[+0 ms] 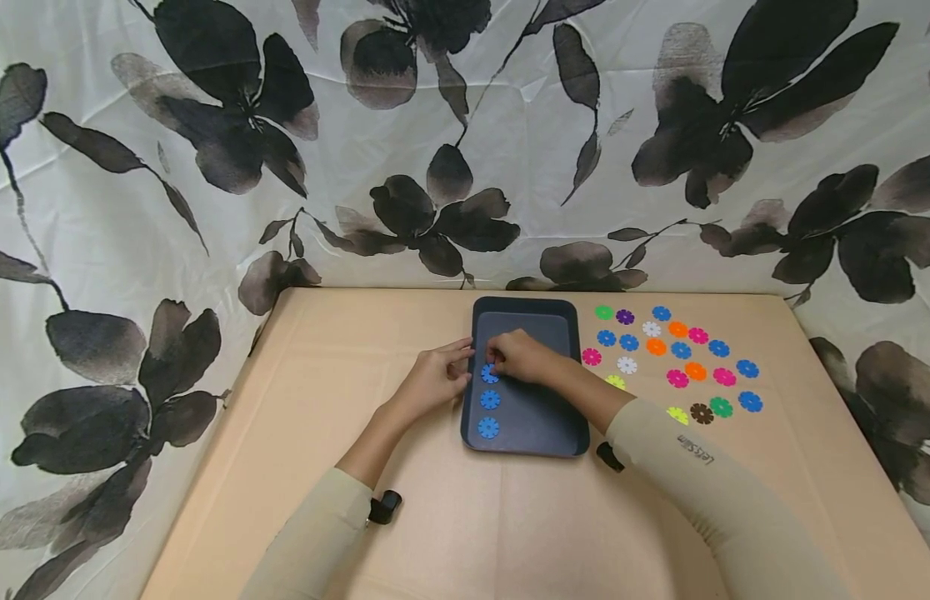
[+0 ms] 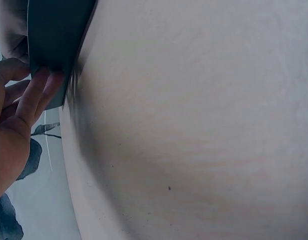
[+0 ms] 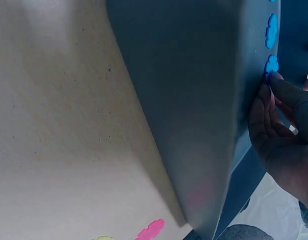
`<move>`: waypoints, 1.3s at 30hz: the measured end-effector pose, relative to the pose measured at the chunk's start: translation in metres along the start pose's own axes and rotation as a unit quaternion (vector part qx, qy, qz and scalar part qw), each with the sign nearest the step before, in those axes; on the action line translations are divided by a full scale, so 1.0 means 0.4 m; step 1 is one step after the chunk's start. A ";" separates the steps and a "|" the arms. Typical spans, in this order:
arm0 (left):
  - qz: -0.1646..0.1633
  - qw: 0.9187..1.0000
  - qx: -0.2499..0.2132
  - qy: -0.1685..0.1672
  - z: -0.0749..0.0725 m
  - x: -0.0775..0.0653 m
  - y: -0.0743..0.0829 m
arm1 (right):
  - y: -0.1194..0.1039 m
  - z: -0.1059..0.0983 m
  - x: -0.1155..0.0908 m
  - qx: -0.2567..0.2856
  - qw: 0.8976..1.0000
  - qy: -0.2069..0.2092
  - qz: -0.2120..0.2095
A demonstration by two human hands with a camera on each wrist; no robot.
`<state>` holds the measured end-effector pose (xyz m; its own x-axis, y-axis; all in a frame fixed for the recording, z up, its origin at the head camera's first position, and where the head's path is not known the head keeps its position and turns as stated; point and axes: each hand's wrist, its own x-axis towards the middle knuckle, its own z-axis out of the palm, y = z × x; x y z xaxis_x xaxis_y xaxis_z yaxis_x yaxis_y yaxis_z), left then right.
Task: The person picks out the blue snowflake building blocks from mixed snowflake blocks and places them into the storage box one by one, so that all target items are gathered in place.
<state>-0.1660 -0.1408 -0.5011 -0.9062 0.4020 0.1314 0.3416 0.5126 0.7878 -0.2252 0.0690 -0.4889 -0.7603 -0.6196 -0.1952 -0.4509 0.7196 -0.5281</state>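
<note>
A dark grey rectangular tray [image 1: 536, 425] lies on the table. Three blue flower-shaped discs, the nearest a blue disc [image 1: 488, 427], form a column along its left side. Over the tray, my right hand [image 1: 521, 357] pinches a small blue flower-shaped disc [image 3: 267, 77] between thumb and fingers, just beyond the farthest disc of the column; the fingers mostly hide it. My left hand [image 1: 435, 379] is at the tray's left edge. In the left wrist view, fairly straight fingers [image 2: 31, 97] of that hand touch the tray's outer wall.
To the tray's right lie many loose flower-shaped discs in several colours, among them a pink disc [image 1: 677, 379], an orange disc [image 1: 695, 372] and a brown disc [image 1: 702, 413]. A floral cloth [image 1: 540, 167] hangs behind the table [image 1: 345, 333].
</note>
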 end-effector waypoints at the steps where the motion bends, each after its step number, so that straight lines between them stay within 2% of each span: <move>1: 0.001 1.000 0.000 0.000 0.001 0.000 0.000 | 0.000 0.001 0.000 -0.001 1.000 0.001 0.001; 22: 0.002 1.000 0.002 0.004 0.006 -0.002 -0.006 | 0.006 0.010 -0.003 -0.006 1.000 0.010 -0.002; 39: -0.003 1.000 0.005 0.000 0.002 0.001 -0.001 | 0.000 -0.027 -0.042 0.000 0.999 0.030 -0.019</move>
<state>-0.1662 -0.1405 -0.5019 -0.9083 0.3989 0.1260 0.3380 0.5221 0.7831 -0.2175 0.0827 -0.4764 -0.7691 -0.6266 -0.1259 -0.4794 0.6958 -0.5349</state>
